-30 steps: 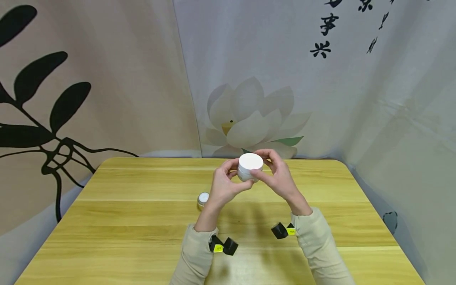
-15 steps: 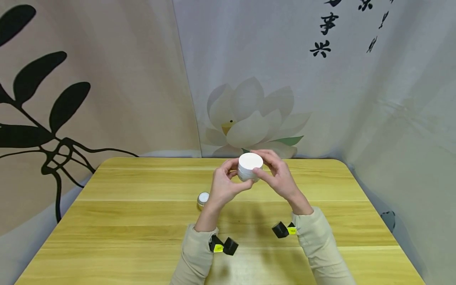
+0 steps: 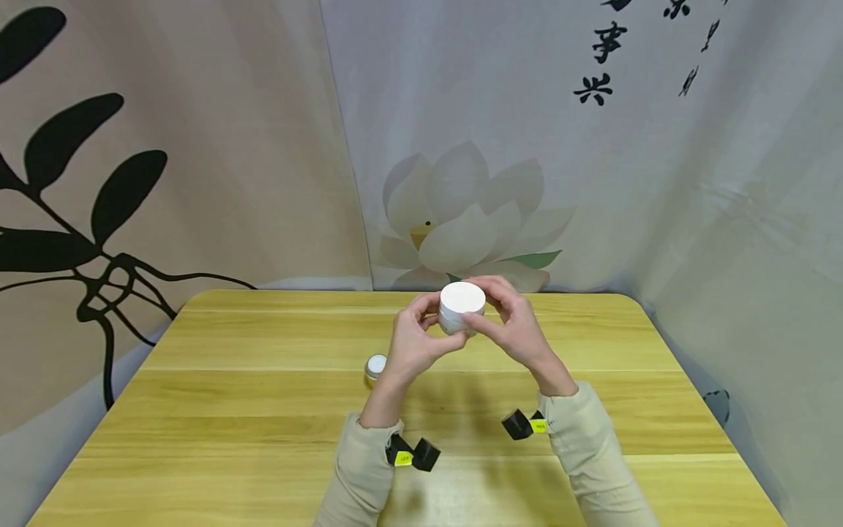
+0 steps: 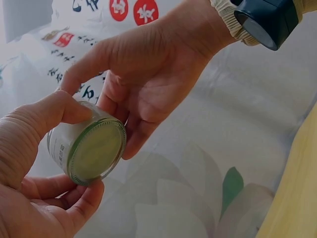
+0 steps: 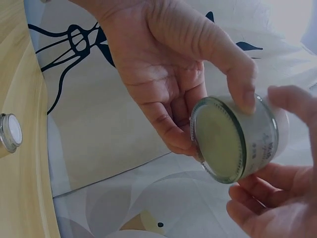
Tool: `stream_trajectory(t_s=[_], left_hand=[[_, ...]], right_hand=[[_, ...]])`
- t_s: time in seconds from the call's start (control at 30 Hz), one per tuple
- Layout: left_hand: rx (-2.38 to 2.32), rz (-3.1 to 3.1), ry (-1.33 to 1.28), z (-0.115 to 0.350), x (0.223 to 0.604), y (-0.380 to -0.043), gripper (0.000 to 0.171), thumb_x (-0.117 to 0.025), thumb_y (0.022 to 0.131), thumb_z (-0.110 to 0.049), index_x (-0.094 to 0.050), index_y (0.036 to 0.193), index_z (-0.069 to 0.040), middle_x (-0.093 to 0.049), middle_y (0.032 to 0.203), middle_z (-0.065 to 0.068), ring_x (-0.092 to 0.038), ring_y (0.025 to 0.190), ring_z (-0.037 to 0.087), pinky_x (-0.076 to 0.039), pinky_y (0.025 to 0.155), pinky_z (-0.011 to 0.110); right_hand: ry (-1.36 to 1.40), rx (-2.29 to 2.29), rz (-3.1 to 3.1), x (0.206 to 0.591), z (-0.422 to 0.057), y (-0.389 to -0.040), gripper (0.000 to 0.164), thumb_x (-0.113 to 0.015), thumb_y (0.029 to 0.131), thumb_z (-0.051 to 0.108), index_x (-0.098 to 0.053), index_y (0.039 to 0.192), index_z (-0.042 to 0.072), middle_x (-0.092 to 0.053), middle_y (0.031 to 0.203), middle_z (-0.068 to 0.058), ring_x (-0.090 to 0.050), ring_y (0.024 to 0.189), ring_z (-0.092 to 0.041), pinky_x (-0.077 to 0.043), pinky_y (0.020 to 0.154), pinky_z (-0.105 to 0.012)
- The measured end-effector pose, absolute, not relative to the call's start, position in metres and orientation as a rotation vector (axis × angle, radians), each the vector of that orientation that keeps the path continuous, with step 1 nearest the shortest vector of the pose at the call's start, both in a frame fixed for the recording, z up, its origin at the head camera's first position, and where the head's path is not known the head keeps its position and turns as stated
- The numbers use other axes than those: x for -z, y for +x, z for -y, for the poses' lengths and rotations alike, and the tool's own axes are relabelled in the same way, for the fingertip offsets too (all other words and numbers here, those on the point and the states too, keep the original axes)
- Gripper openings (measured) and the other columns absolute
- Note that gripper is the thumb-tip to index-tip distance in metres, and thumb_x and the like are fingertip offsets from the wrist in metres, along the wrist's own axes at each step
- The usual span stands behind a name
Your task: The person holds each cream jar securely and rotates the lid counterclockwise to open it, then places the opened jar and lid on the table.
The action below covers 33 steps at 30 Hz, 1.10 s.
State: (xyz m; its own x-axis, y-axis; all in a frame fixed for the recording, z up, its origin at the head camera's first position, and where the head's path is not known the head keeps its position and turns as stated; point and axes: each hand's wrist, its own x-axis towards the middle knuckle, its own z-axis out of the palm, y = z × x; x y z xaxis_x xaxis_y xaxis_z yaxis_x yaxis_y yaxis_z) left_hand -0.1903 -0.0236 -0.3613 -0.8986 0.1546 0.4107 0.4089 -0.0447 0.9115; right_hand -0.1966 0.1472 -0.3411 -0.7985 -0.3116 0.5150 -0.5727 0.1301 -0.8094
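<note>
A glass jar (image 3: 454,324) is held well above the table (image 3: 263,424), between the two hands and touching both, so neither is nearer. Its central axis runs roughly upright, with the white lid (image 3: 463,297) on top and, in the left wrist view, the greenish base (image 4: 98,151) showing underneath. The left hand (image 3: 415,340) grips the glass body from its own side, thumb across the front low down, fingers curled round the wall. The right hand (image 3: 516,333) sits higher on the opposite side, thumb in front and fingers behind, curled about the lid's edge; whether the thumb also touches the glass is too small to tell. That stacked grip, left below and right above on one axis, looks like the relation that matters. A smaller jar (image 3: 373,370) stands on the table beside the left forearm, partly hidden.
</note>
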Motion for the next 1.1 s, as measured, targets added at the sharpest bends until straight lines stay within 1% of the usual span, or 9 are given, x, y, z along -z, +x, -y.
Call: stream_trajectory(t_s=[0.23, 0.37, 0.53, 0.6, 0.7, 0.8, 0.93, 1.03, 1.1], left_hand=[[2.059, 2.041, -0.624, 0.0244, 0.3622, -0.1902, 0.048, -0.074, 0.067, 0.006, -0.058, 0.112, 0.009, -0.059, 0.109, 0.02, -0.056, 0.099, 0.028, -0.05, 0.086, 0.035], [2.062, 2.037, -0.624, 0.0248, 0.3619, -0.1897, 0.048, -0.074, 0.068, 0.006, -0.058, 0.113, 0.009, -0.059, 0.109, 0.02, -0.056, 0.099, 0.029, -0.049, 0.087, 0.036], [2.066, 2.037, -0.614, 0.0249, 0.3616, -0.1891, 0.048, -0.075, 0.068, 0.006, -0.058, 0.112, 0.009, -0.059, 0.109, 0.02, -0.055, 0.1, 0.029, -0.049, 0.087, 0.036], [2.064, 2.036, -0.614, 0.0246, 0.3615, -0.189, 0.047, -0.075, 0.068, 0.005, -0.058, 0.112, 0.009, -0.059, 0.11, 0.02, -0.055, 0.1, 0.029, -0.049, 0.087, 0.036], [2.064, 2.033, -0.618, 0.0243, 0.3616, -0.1895, 0.048, -0.075, 0.067, 0.005, -0.058, 0.112, 0.009, -0.059, 0.11, 0.019, -0.055, 0.1, 0.028, -0.049, 0.087, 0.035], [2.064, 2.03, -0.622, 0.0243, 0.3615, -0.1896, 0.048, -0.075, 0.067, 0.006, -0.058, 0.112, 0.009, -0.058, 0.11, 0.019, -0.055, 0.099, 0.028, -0.049, 0.086, 0.035], [2.059, 2.031, -0.62, 0.0247, 0.362, -0.1898, 0.048, -0.075, 0.067, 0.006, -0.058, 0.112, 0.009, -0.059, 0.108, 0.019, -0.055, 0.098, 0.028, -0.05, 0.085, 0.035], [2.055, 2.029, -0.626, 0.0245, 0.3627, -0.1902, 0.047, -0.074, 0.067, 0.006, -0.059, 0.112, 0.009, -0.059, 0.108, 0.019, -0.056, 0.098, 0.027, -0.05, 0.085, 0.036], [2.057, 2.03, -0.628, 0.0245, 0.363, -0.1902, 0.047, -0.074, 0.068, 0.006, -0.058, 0.112, 0.009, -0.059, 0.108, 0.019, -0.055, 0.098, 0.027, -0.05, 0.085, 0.036]], right_hand=[[0.942, -1.721, 2.195, 0.3412, -0.1469, -0.1958, 0.045, -0.063, 0.088, 0.012, -0.052, 0.127, -0.008, -0.048, 0.125, -0.019, -0.047, 0.11, -0.017, -0.041, 0.095, -0.024], [0.929, -1.683, 2.198, 0.3424, -0.1469, -0.1957, 0.052, -0.064, 0.088, 0.014, -0.047, 0.132, -0.006, -0.045, 0.129, -0.021, -0.046, 0.114, -0.021, -0.038, 0.1, -0.027], [0.836, -1.704, 2.179, 0.3438, -0.1457, -0.1957, 0.052, -0.07, 0.081, 0.004, -0.046, 0.125, -0.008, -0.047, 0.125, -0.022, -0.045, 0.117, -0.027, -0.032, 0.105, -0.039], [0.809, -1.711, 2.176, 0.3439, -0.1449, -0.1959, 0.05, -0.07, 0.078, -0.003, -0.047, 0.121, -0.009, -0.048, 0.122, -0.02, -0.047, 0.114, -0.026, -0.033, 0.104, -0.041], [0.8, -1.706, 2.174, 0.3441, -0.1442, -0.1961, 0.047, -0.07, 0.076, -0.008, -0.049, 0.119, -0.009, -0.05, 0.118, -0.019, -0.048, 0.11, -0.022, -0.035, 0.102, -0.036], [0.829, -1.713, 2.162, 0.3445, -0.1444, -0.1964, 0.044, -0.068, 0.078, -0.007, -0.052, 0.119, -0.008, -0.05, 0.118, -0.019, -0.049, 0.108, -0.018, -0.038, 0.099, -0.029], [0.904, -1.712, 2.143, 0.3448, -0.1457, -0.1969, 0.04, -0.065, 0.085, 0.002, -0.054, 0.123, -0.008, -0.049, 0.12, -0.019, -0.048, 0.107, -0.017, -0.04, 0.096, -0.023], [0.949, -1.695, 2.136, 0.3447, -0.1465, -0.1968, 0.043, -0.063, 0.089, 0.01, -0.052, 0.126, -0.008, -0.048, 0.123, -0.021, -0.048, 0.108, -0.018, -0.041, 0.095, -0.022], [0.943, -1.698, 2.142, 0.3445, -0.1465, -0.1963, 0.047, -0.063, 0.089, 0.014, -0.05, 0.128, -0.008, -0.047, 0.125, -0.021, -0.046, 0.111, -0.018, -0.039, 0.098, -0.024]])
